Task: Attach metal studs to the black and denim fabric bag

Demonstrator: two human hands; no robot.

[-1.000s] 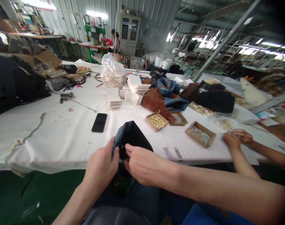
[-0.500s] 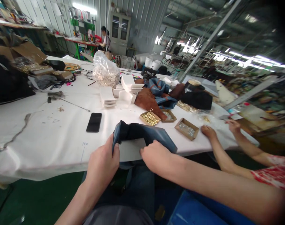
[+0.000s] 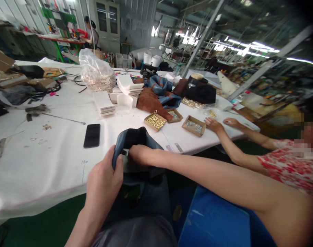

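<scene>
A blue bag (image 3: 152,141) with a dark lining is held at the table's front edge, over my lap, its mouth open towards me. My left hand (image 3: 105,176) is closed on the bag's left rim, thumb inside and fingers outside. My right hand (image 3: 141,154) reaches into the mouth with curled fingers; their tips are hidden, and I cannot make out what they hold. Beside them, at the left rim, shows a small pale and black piece (image 3: 125,152). A greyish panel (image 3: 135,167) is partly visible below the right hand, inside the bag.
A phone (image 3: 92,135) lies left on the white table (image 3: 66,164). Beyond the bag are cardboard trays of gold studs (image 3: 155,121) and silver pieces (image 3: 194,126), stacked white boards (image 3: 104,104), and brown suede (image 3: 148,101). A co-worker's hands (image 3: 215,125) rest on the right.
My right hand has moved left and deeper into the bag, towards its left rim. The pale panel shows less, and the bag's mouth has narrowed. The camera view has turned right.
</scene>
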